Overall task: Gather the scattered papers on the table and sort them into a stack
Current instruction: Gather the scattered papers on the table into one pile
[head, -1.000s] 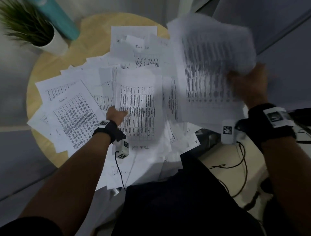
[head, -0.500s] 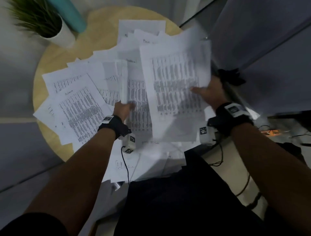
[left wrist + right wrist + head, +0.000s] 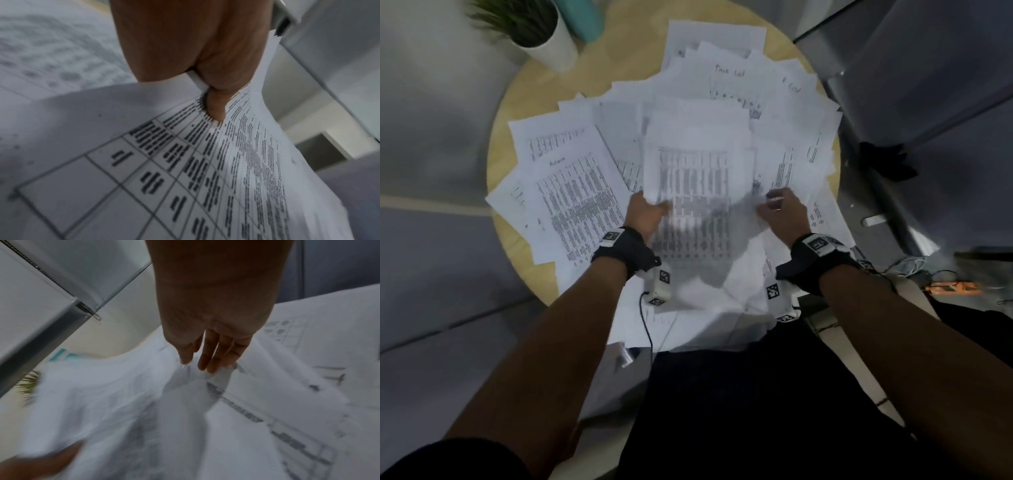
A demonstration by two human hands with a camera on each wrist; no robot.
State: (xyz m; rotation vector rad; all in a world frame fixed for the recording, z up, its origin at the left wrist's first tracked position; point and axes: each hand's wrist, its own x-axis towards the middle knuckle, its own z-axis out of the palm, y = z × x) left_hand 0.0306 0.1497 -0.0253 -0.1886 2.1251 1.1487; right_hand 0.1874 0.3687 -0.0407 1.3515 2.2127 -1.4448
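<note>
White printed papers [image 3: 575, 192] lie scattered over a round wooden table [image 3: 534, 89]. My left hand [image 3: 650, 212] grips the left edge of a raised bundle of sheets [image 3: 695, 178] printed with tables. In the left wrist view its thumb [image 3: 216, 107] presses on the top printed sheet [image 3: 185, 162], and the bundle's edge shows under the palm. My right hand [image 3: 777, 209] is at the bundle's right edge. In the right wrist view my right hand [image 3: 197, 365] has thumb and nearly straight fingers pinching a ridge of the top sheet [image 3: 123, 394]. That sheet is blurred.
A potted plant in a white pot [image 3: 554, 44] and a teal bottle [image 3: 585, 17] stand at the table's back left. More sheets [image 3: 726, 68] fan toward the back and right rim. Cables and an orange object [image 3: 955, 287] lie on the floor at right.
My right hand brought the raised sheet down and left onto the bundle in my left hand. The left hand stayed near the table's middle, and both hands now flank the bundle.
</note>
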